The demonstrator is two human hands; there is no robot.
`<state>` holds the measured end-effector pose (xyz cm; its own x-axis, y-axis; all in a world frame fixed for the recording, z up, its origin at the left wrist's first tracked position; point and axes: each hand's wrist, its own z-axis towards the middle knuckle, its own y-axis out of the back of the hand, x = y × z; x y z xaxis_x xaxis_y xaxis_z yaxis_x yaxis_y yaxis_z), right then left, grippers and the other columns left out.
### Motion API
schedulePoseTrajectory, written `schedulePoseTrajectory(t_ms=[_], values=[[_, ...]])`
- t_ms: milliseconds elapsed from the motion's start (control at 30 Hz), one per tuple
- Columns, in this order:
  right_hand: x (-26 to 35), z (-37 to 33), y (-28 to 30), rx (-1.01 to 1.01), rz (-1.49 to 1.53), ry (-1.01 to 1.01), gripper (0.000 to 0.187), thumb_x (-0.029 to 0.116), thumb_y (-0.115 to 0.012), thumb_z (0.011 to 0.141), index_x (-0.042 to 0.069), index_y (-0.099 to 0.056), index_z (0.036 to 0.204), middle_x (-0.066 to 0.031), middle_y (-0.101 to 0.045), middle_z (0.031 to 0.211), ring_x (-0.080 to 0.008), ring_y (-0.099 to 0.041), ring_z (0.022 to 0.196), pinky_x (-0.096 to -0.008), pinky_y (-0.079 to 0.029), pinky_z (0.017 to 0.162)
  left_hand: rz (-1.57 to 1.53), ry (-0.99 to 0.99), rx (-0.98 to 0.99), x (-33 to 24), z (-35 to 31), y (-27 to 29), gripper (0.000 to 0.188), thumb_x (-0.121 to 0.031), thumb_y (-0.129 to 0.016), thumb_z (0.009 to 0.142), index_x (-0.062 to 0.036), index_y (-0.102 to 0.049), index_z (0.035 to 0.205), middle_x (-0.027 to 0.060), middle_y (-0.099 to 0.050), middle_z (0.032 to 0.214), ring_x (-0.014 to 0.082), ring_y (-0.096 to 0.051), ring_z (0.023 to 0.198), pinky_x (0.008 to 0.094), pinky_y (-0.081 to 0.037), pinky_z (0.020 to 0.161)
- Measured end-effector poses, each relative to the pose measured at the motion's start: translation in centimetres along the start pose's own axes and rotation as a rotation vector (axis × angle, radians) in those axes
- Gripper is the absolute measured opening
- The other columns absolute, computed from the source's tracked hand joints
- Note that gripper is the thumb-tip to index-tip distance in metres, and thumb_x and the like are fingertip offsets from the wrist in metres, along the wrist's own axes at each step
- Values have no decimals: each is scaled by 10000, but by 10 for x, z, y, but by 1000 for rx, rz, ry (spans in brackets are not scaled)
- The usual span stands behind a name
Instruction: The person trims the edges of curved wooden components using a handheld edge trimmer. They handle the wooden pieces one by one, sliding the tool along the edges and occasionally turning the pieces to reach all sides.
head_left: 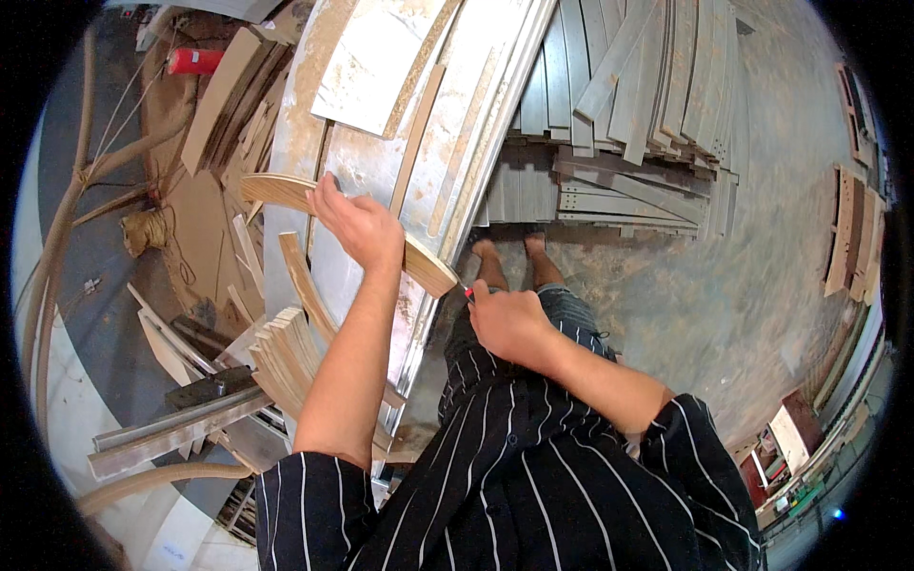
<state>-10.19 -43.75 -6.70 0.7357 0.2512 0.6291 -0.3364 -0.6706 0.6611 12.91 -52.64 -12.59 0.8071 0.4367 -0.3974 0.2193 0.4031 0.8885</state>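
Observation:
A curved wooden slat (428, 266) lies across the metal worktable (367, 171), its near right end reaching the table's edge. My left hand (362, 228) is closed over the middle of this slat, fingers round its far side. At the slat's near end, my right hand (512, 325) is closed round a small tool with a red and black handle (468, 296). Most of the tool is hidden in the fist, so its exact kind does not show. Its thin tip points at the slat's end face, and whether they touch I cannot tell.
Further up the table lie a pale board (371, 67) and a narrow wooden strip (419, 133). Stacked curved slats (295, 352) stand left of my left forearm. Piles of grey boards (628, 181) lie beyond my feet. A red cylinder (195, 62) and thick hoses (71, 205) are far left.

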Motion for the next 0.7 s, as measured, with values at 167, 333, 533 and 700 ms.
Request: schedulePoseTrajectory(t_ms=[167,333,533,700], values=[[6,-12,15,20,29,21,308,293,-573,1084,-14,-597,1074,-164,-710,646,-377,-725,567,-490,-555,504,2,-21,-10,2,1,-2,530,23,-489,1006,47,-465,1535,304,-448,1593,499,-316,1568,592,-256,1301],[3,-7,14,32,48,1,303,288,-570,1081,-15,-593,1082,-183,-718,667,-386,-725,574,-501,-553,504,16,-27,-17,3,2,-6,522,13,-488,1005,40,-475,1526,305,-452,1593,500,-325,1566,597,-261,1300],[2,-1,15,120,87,-80,289,281,-545,1078,-4,-576,1113,-209,-758,764,-422,-756,682,-546,-588,618,19,2,-35,-3,5,-5,530,-3,-502,1002,35,-483,1530,309,-464,1596,490,-328,1574,571,-256,1313],[13,-8,13,133,-27,-72,272,276,-536,1058,23,-596,1138,-221,-780,837,-408,-784,768,-577,-605,719,-98,46,-65,22,-12,-13,564,-44,-538,1005,33,-476,1560,291,-441,1647,434,-332,1599,491,-229,1339]])
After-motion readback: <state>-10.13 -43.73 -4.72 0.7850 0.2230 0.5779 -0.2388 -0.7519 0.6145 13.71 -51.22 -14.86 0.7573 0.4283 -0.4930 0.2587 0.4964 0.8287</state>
